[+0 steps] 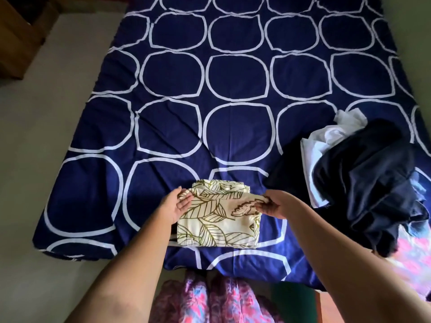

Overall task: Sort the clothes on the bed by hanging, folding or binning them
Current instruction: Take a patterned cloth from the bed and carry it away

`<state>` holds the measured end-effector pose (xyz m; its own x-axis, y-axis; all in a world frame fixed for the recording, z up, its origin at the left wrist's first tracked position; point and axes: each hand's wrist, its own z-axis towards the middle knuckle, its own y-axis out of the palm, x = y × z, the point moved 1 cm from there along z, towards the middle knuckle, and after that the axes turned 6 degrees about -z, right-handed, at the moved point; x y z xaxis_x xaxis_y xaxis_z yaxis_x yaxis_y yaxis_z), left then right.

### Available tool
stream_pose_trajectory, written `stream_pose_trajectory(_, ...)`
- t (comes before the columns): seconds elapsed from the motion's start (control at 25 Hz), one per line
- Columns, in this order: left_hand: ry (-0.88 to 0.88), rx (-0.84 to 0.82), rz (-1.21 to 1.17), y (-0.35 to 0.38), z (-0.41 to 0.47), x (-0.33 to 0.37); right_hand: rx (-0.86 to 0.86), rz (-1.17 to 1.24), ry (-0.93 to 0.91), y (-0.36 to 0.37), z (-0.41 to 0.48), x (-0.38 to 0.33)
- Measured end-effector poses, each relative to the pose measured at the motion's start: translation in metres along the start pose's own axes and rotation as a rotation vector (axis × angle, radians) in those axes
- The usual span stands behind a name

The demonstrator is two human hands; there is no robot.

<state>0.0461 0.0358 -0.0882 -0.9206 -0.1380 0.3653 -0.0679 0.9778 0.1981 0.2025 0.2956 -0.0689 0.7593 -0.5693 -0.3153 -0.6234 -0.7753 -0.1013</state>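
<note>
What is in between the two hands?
The folded leaf-print cloth lies between the left hand and the right hand, on the navy bedsheet. Each hand pinches one side. The head view shows this.

The white garment [326, 141] is largely covered by the dark garment [368, 183], and the wooden furniture [18, 31] is cut off by the left edge.
</note>
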Motion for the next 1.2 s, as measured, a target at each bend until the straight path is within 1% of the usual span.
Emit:
stream_pose_trajectory(0.12, -0.014, -0.079, 0.067, 0.019, 0.007, 0.014, 0.066, 0.0, -0.016, 0.001, 0.017, -0.009)
stream_pose_trajectory(0.2, 0.041, -0.144, 0.119, 0.024, 0.008, 0.013, 0.074, -0.012, -0.017, 0.007, 0.025, -0.008)
stream_pose_trajectory(0.24, 0.125, -0.139, 0.172, 0.023, 0.01, 0.008, 0.124, -0.075, -0.037, 0.011, 0.028, -0.004)
stream_pose_trajectory(0.28, 0.241, -0.125, 0.261, 0.019, 0.012, 0.0, 0.214, -0.228, -0.09, 0.013, 0.033, 0.005)
stream_pose_trajectory(0.36, 0.489, -0.067, 0.538, 0.003, 0.016, -0.026, 0.358, -0.577, -0.187, 0.019, 0.036, 0.035)
stream_pose_trajectory(0.4, 0.564, -0.022, 0.701, -0.007, 0.017, -0.041, 0.38, -0.647, -0.181, 0.024, 0.035, 0.054)
stream_pose_trajectory(0.44, 0.601, 0.05, 0.845, -0.018, 0.019, -0.055, 0.374, -0.627, -0.131, 0.028, 0.032, 0.074)
stream_pose_trajectory(0.48, 0.602, 0.154, 0.936, -0.028, 0.019, -0.067, 0.363, -0.573, -0.067, 0.032, 0.031, 0.094)
stream_pose_trajectory(0.52, 0.565, 0.26, 0.962, -0.037, 0.017, -0.076, 0.358, -0.526, -0.026, 0.035, 0.032, 0.109)
stream_pose_trajectory(0.56, 0.501, 0.34, 0.949, -0.046, 0.019, -0.082, 0.351, -0.522, -0.013, 0.036, 0.031, 0.12)
stream_pose_trajectory(0.6, 0.439, 0.384, 0.923, -0.052, 0.02, -0.085, 0.342, -0.56, -0.025, 0.035, 0.034, 0.127)
stream_pose_trajectory(0.64, 0.392, 0.395, 0.888, -0.056, 0.024, -0.084, 0.331, -0.637, -0.045, 0.031, 0.034, 0.129)
stream_pose_trajectory(0.76, 0.295, 0.336, 0.766, -0.05, 0.033, -0.067, 0.278, -0.828, -0.069, 0.019, 0.039, 0.128)
stream_pose_trajectory(0.84, 0.275, 0.269, 0.783, -0.04, 0.033, -0.056, 0.244, -0.884, -0.023, 0.017, 0.036, 0.128)
stream_pose_trajectory(0.88, 0.297, 0.246, 0.822, -0.033, 0.033, -0.051, 0.268, -0.852, -0.017, 0.02, 0.034, 0.123)
stream_pose_trajectory(0.92, 0.326, 0.24, 0.834, -0.025, 0.033, -0.045, 0.321, -0.787, -0.054, 0.022, 0.03, 0.113)
stream_pose_trajectory(0.96, 0.346, 0.242, 0.812, -0.018, 0.034, -0.039, 0.422, -0.744, -0.146, 0.023, 0.026, 0.099)
stream_pose_trajectory(1.0, 0.367, 0.242, 0.774, -0.011, 0.037, -0.032, 0.525, -0.773, -0.285, 0.024, 0.023, 0.08)
stream_pose_trajectory(1.04, 0.389, 0.236, 0.748, -0.006, 0.042, -0.026, 0.605, -0.858, -0.434, 0.026, 0.021, 0.062)
stream_pose_trajectory(1.08, 0.416, 0.22, 0.745, 0.0, 0.046, -0.021, 0.632, -0.943, -0.568, 0.03, 0.019, 0.045)
stream_pose_trajectory(1.12, 0.448, 0.2, 0.758, 0.005, 0.05, -0.017, 0.607, -1.026, -0.658, 0.036, 0.017, 0.03)
stream_pose_trajectory(1.2, 0.501, 0.158, 0.775, 0.011, 0.054, -0.013, 0.479, -1.174, -0.759, 0.054, 0.02, 0.012)
